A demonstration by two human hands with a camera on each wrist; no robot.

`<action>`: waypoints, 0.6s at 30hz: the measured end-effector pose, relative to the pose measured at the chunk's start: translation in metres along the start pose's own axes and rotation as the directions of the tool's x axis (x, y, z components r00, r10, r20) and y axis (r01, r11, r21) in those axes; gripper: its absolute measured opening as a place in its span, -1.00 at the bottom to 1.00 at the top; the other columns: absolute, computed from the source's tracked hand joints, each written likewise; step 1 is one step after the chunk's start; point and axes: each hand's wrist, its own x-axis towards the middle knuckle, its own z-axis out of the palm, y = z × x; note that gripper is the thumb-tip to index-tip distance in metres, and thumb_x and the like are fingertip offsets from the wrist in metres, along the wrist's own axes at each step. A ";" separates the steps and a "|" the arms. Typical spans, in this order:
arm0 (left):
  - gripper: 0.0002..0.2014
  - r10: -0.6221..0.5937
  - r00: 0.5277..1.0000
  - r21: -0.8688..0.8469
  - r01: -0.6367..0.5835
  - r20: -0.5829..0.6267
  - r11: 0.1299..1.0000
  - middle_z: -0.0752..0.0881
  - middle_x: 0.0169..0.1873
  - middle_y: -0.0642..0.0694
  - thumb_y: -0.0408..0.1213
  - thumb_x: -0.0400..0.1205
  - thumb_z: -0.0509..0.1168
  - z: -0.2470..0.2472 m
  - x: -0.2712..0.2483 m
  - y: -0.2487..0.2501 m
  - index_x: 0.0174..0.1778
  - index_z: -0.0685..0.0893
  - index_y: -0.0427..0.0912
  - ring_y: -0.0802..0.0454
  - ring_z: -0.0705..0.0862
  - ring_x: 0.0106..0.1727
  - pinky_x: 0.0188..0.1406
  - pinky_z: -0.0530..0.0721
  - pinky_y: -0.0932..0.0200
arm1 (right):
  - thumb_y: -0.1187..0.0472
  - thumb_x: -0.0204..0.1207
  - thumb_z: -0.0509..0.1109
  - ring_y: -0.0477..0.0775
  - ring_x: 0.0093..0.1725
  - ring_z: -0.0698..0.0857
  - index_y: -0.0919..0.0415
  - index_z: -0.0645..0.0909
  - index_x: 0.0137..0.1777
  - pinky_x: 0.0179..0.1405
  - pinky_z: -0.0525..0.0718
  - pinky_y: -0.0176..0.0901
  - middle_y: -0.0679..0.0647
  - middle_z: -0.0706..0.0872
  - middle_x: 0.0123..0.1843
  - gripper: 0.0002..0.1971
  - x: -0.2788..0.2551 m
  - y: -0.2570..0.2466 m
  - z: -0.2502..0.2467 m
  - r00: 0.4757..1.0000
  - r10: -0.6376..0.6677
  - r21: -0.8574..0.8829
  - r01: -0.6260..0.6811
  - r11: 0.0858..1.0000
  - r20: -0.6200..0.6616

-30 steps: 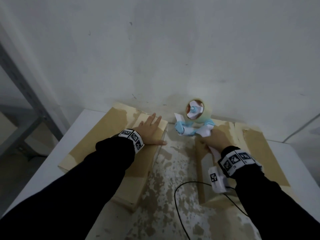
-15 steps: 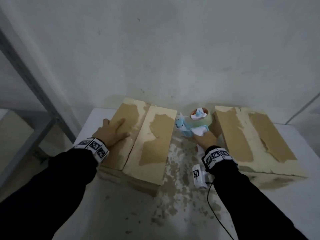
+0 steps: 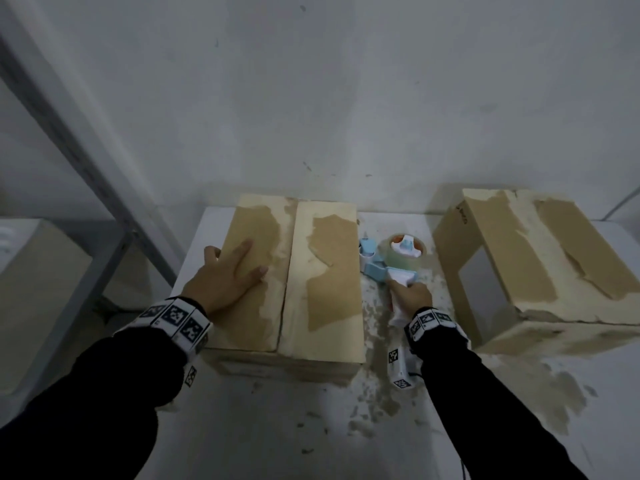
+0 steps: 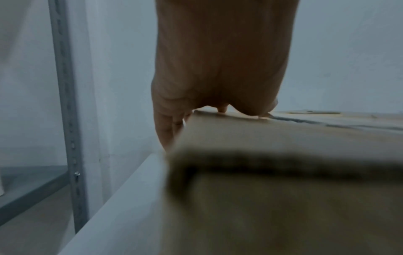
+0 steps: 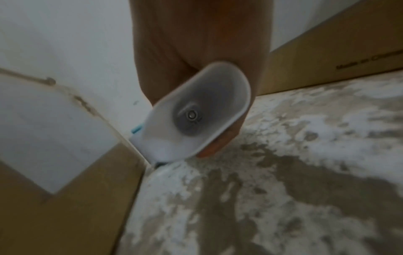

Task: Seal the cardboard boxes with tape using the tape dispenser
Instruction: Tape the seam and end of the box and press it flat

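Note:
A closed cardboard box (image 3: 332, 271) stands at the centre left of the table, with a seam between its two top flaps. My left hand (image 3: 232, 271) lies flat on its left flap, fingers straight and thumb at the left edge; the left wrist view shows the same hand (image 4: 218, 72) on that box (image 4: 283, 172). My right hand (image 3: 410, 296) grips the white handle of the blue and white tape dispenser (image 3: 388, 261), which sits low in the gap between the boxes. The handle (image 5: 196, 117) fills the right wrist view. A second box (image 3: 540, 265) stands on the right.
The white table (image 3: 277, 427) has worn brown patches. A wall rises close behind the boxes. A grey metal shelf frame (image 3: 86, 161) stands at the left, with another box (image 3: 38, 292) on it. A thin cable (image 3: 462, 471) hangs by my right arm.
My left hand slid from the left box's right flap to its left flap. My right hand brought the dispenser down from the right box into the gap between the boxes.

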 end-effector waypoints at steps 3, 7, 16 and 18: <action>-0.36 0.019 1.000 -0.062 -0.018 0.019 0.998 0.06 0.48 -0.16 0.31 0.56 0.02 -0.004 0.008 -0.004 0.57 0.14 0.23 -0.36 0.45 0.36 0.45 0.42 -0.19 | -0.15 0.63 0.23 0.30 0.13 0.67 0.38 0.62 -0.06 0.08 0.54 -0.05 0.36 0.70 -0.01 -0.49 0.002 0.000 0.002 1.000 -0.011 -0.210 0.011 0.978 0.003; -0.42 0.078 0.997 -0.049 -0.077 0.019 0.996 0.08 0.45 -0.11 0.32 0.54 0.05 -0.015 0.022 -0.009 0.48 0.22 0.24 -0.34 0.51 0.30 0.41 0.47 -0.20 | -0.18 0.66 0.11 0.27 0.51 0.46 0.27 0.40 0.53 0.46 0.36 -0.02 0.27 0.45 0.56 -0.38 0.007 -0.011 0.000 0.997 -0.056 -0.475 0.077 0.877 0.060; -0.31 0.067 0.962 0.102 -0.097 0.265 0.990 -0.02 0.58 -0.13 0.29 0.58 0.03 -0.067 0.057 0.002 0.60 0.03 0.18 -0.24 0.32 0.53 0.54 0.28 -0.11 | -0.10 0.53 0.30 0.28 0.28 0.63 0.34 0.59 0.29 0.17 0.57 -0.04 0.28 0.64 0.32 -0.47 -0.004 -0.163 -0.037 0.961 -0.271 -0.781 0.210 0.588 0.055; -0.30 0.100 0.960 0.137 -0.140 0.262 0.981 -0.02 0.59 -0.15 0.28 0.58 0.03 -0.083 0.069 0.009 0.61 0.00 0.16 -0.22 0.32 0.54 0.54 0.27 -0.12 | 0.02 0.54 0.30 0.31 0.22 0.66 0.37 0.61 0.23 0.05 0.59 -0.05 0.31 0.68 0.23 -0.57 -0.010 -0.201 -0.028 0.899 -0.438 -0.760 0.296 0.579 0.016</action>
